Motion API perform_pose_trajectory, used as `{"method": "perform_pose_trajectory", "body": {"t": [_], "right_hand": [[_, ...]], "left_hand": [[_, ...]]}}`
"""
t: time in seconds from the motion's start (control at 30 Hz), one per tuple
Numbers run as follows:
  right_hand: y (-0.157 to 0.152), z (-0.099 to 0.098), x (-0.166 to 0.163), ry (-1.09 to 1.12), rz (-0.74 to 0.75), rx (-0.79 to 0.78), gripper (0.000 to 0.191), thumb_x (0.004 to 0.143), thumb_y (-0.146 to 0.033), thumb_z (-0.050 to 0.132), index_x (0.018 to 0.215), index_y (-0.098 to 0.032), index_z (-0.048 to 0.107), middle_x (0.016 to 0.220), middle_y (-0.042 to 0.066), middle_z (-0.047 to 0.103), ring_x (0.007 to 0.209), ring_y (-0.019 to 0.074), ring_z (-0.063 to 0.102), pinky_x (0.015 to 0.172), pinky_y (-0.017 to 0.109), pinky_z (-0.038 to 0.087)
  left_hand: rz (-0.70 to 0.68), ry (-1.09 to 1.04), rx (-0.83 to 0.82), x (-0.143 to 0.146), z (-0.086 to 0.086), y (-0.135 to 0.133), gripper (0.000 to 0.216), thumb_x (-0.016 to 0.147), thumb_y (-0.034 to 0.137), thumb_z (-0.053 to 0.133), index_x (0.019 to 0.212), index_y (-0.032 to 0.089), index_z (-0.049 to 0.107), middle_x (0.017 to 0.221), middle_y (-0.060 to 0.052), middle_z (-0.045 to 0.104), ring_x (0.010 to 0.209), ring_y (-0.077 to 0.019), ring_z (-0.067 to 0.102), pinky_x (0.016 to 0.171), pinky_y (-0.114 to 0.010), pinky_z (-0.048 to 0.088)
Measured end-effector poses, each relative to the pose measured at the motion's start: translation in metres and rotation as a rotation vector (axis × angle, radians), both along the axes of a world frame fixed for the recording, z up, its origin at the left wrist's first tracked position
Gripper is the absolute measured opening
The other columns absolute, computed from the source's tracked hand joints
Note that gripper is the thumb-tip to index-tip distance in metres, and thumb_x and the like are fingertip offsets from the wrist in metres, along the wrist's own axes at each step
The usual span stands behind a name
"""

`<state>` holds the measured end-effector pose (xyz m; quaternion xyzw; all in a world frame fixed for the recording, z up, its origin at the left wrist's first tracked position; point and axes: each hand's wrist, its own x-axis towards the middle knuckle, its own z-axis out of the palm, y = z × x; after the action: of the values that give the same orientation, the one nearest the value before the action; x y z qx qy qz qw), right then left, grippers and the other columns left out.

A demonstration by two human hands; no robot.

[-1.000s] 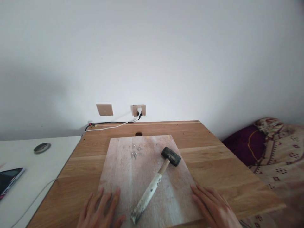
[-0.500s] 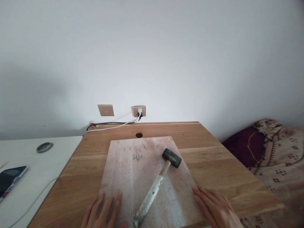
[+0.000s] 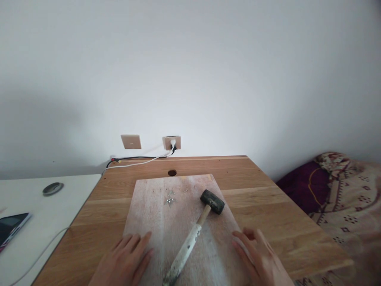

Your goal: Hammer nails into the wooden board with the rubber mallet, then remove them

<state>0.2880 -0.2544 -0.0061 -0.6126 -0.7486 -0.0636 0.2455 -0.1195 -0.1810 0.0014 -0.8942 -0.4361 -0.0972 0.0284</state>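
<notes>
A pale, worn wooden board (image 3: 157,222) lies on the desk in front of me. Across it rests a mallet (image 3: 186,244) with a black head and a paint-stained handle, its head toward the far right corner. Several small silver nails or screws (image 3: 170,201) lie in a loose pile left of the mallet head. A single one (image 3: 185,190) lies apart, to the right of the pile. My left hand (image 3: 123,256) rests over the board's left side, thumb apart from the fingers. On the right edge is my right hand (image 3: 257,252), fingers apart. Neither visibly holds anything.
The wooden desk (image 3: 268,214) stands against the wall. To the left, a white table (image 3: 29,194) carries a round grey object (image 3: 52,188) and a tablet-like device (image 3: 13,226). Cables run to a wall socket (image 3: 172,143). Patterned fabric (image 3: 357,214) lies at right.
Both hands have shifted on the board's edges, their fingers less flat than before. The single nail or screw, upright earlier, now lies on its side. The view has moved slightly.
</notes>
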Motion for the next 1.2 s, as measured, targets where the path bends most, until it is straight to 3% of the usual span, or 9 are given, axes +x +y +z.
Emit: {"method": "perform_pose_trajectory", "body": {"t": [0.1,0.17,0.27,0.43,0.6,0.8,0.9,1.03,1.2], "right_hand": [[0.008,0.008,-0.028,0.159,0.105,-0.148,0.035,0.112,-0.039,0.039,0.126,-0.023,0.066,0.098,0.007,0.077,0.082,0.0164,0.08,0.074,0.02,0.063],[0.016,0.013,-0.045,0.194,0.187,-0.246,0.037,0.112,-0.037,0.04,0.141,-0.022,0.057,0.111,0.008,0.08,0.096,0.0183,0.08,0.082,0.023,0.063],[0.03,0.02,-0.067,0.16,0.249,-0.398,0.048,0.111,-0.04,0.042,0.156,-0.024,0.046,0.127,0.01,0.077,0.108,0.0237,0.078,0.091,0.031,0.063],[0.05,0.03,-0.086,0.21,0.184,-0.57,0.049,0.111,-0.047,0.037,0.146,-0.021,0.058,0.117,0.013,0.08,0.104,0.0305,0.078,0.09,0.039,0.059],[0.05,0.035,-0.086,0.477,0.101,-0.625,0.044,0.109,-0.052,0.036,0.106,-0.022,0.068,0.081,0.004,0.074,0.078,0.0224,0.074,0.071,0.03,0.05],[0.033,0.021,-0.071,0.857,-0.087,-0.625,0.028,0.095,-0.052,0.06,0.095,-0.024,0.059,0.064,-0.005,0.056,0.063,0.0162,0.058,0.062,0.027,0.048],[0.023,0.014,-0.07,1.323,-0.093,-0.618,0.04,0.09,-0.056,0.069,0.114,-0.028,0.054,0.085,-0.003,0.066,0.066,0.017,0.065,0.047,0.025,0.051],[0.014,0.008,-0.072,1.697,-0.206,-0.571,0.085,0.08,-0.053,0.083,0.147,-0.033,0.035,0.099,-0.001,0.071,0.047,0.0107,0.061,0.029,0.017,0.038],[0.015,0.0,-0.069,1.853,-0.209,-0.675,0.069,0.081,-0.05,0.083,0.136,-0.021,0.052,0.086,-0.001,0.074,0.03,0.001,0.041,0.027,0.014,0.032]], "left_hand": [[-0.08,-0.055,0.005,0.028,0.028,0.029,0.031,0.103,0.027,0.051,0.128,0.026,0.069,0.111,-0.005,0.075,0.105,-0.0225,0.072,0.09,-0.034,0.06],[-0.112,-0.069,-0.057,0.048,0.038,0.052,0.035,0.102,0.02,0.049,0.133,0.025,0.064,0.119,-0.007,0.071,0.112,-0.0228,0.069,0.098,-0.036,0.057],[-0.06,-0.085,-0.17,0.069,0.041,0.091,0.044,0.093,0.012,0.052,0.134,0.022,0.061,0.128,-0.01,0.063,0.117,-0.0254,0.066,0.101,-0.039,0.055],[-0.023,-0.1,-0.405,0.087,0.033,0.139,0.042,0.085,0.023,0.061,0.128,0.023,0.059,0.128,-0.011,0.056,0.109,-0.0285,0.067,0.097,-0.041,0.054],[-0.095,-0.164,-0.478,0.096,0.03,0.148,0.025,0.078,0.018,0.061,0.102,0.021,0.063,0.11,-0.008,0.06,0.098,-0.0263,0.065,0.086,-0.036,0.052],[-0.21,-0.225,-0.51,0.112,0.027,0.144,0.02,0.078,0.009,0.056,0.092,0.021,0.064,0.104,-0.005,0.065,0.095,-0.0235,0.066,0.081,-0.032,0.049],[-0.223,-0.245,-0.514,0.119,0.03,0.142,0.022,0.079,0.009,0.058,0.096,0.021,0.065,0.103,-0.006,0.066,0.092,-0.0232,0.067,0.079,-0.031,0.048],[-0.216,-0.277,-0.51,0.121,0.036,0.145,0.025,0.081,0.013,0.059,0.103,0.021,0.067,0.102,-0.005,0.067,0.088,-0.022,0.067,0.075,-0.03,0.047],[-0.268,-0.178,-0.404,0.124,0.04,0.157,0.025,0.084,0.006,0.054,0.097,0.02,0.069,0.102,-0.006,0.067,0.09,-0.0217,0.067,0.078,-0.03,0.047]]}}
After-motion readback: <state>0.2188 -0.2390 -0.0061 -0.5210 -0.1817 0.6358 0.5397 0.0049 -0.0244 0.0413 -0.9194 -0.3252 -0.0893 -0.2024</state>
